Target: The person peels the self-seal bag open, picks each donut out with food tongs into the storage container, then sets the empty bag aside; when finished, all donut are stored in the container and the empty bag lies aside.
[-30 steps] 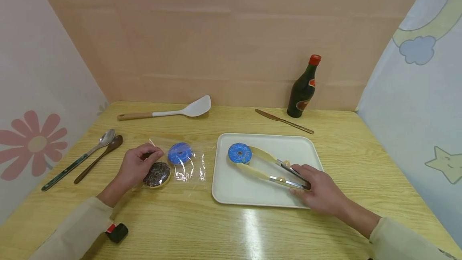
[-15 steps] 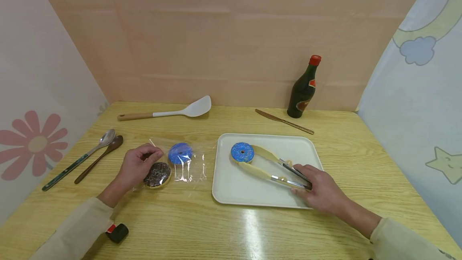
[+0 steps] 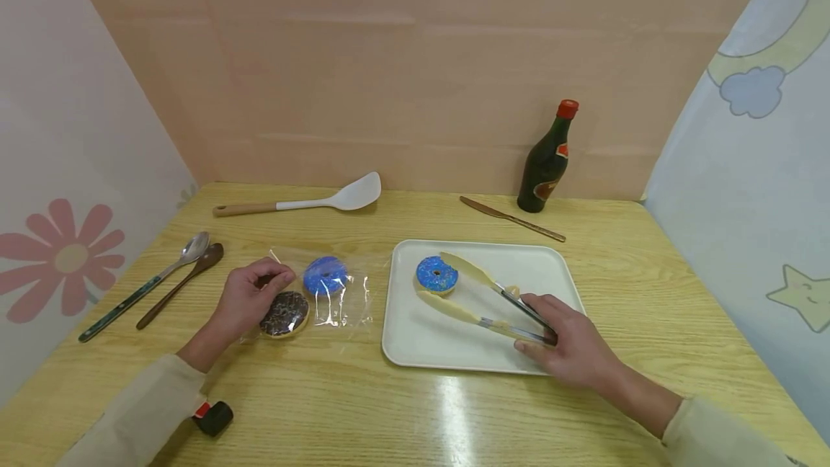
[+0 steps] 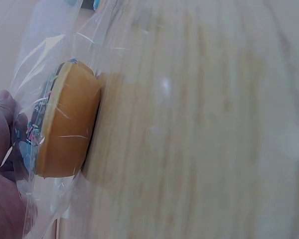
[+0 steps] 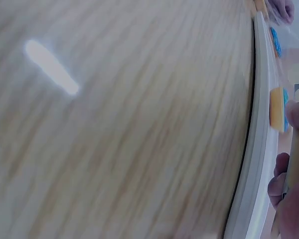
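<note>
My left hand (image 3: 248,301) pinches the edge of a clear plastic bag (image 3: 357,301) on the table. Inside the bag lie a chocolate donut with sprinkles (image 3: 284,313), just below my fingers, and a blue donut (image 3: 325,276). In the left wrist view the chocolate donut (image 4: 70,122) shows its tan side through the film. My right hand (image 3: 573,341) grips a pair of tongs (image 3: 483,301) by the handles over the white tray (image 3: 415,344). The tongs' cream tips are spread apart. Another blue donut (image 3: 437,275) rests on the tray's left part, beside the upper tip.
At the left lie a metal spoon with a green handle (image 3: 145,290) and a brown wooden spoon (image 3: 181,287). Along the back are a white spatula (image 3: 353,193), a copper-coloured knife (image 3: 512,219) and a dark bottle with a red cap (image 3: 545,161). Walls rise behind and at both sides.
The blue donut on the tray has shifted slightly right. The tongs' tips were against it and have since spread wider, letting it go. My left hand stays on the bag.
</note>
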A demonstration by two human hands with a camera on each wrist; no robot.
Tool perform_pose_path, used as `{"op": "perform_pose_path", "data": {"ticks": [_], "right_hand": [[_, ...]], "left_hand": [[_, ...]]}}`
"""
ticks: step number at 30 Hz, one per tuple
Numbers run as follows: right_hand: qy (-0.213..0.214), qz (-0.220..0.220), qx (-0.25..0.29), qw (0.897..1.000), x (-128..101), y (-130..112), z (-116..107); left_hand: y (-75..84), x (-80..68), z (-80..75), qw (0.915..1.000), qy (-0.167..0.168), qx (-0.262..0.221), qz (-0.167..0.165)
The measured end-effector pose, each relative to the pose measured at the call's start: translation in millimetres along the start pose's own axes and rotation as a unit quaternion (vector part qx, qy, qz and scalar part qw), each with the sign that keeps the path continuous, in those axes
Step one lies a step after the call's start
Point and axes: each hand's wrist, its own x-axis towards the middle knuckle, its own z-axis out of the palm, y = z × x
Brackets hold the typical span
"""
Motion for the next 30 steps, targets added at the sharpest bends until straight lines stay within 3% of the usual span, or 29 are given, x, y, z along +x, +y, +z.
{"op": "perform_pose_path", "data": {"ticks": [6,11,30], "right_hand": [[-0.005,-0.039,0.037,0.999,0,-19,9],[-0.015,-0.065,0.021,0.998,2,-29,20],[-0.084,-0.029,-0.041,0.995,32,-55,47]], "left_hand": [[0.8,0.1,0.2,1.0,0.001,0.001,0.002],[0.8,0.2,0.6,1.0,0.001,-0.005,0.005],[-3.1,-0.8,0.0,0.9997,-0.004,-0.021,0.009]]}}
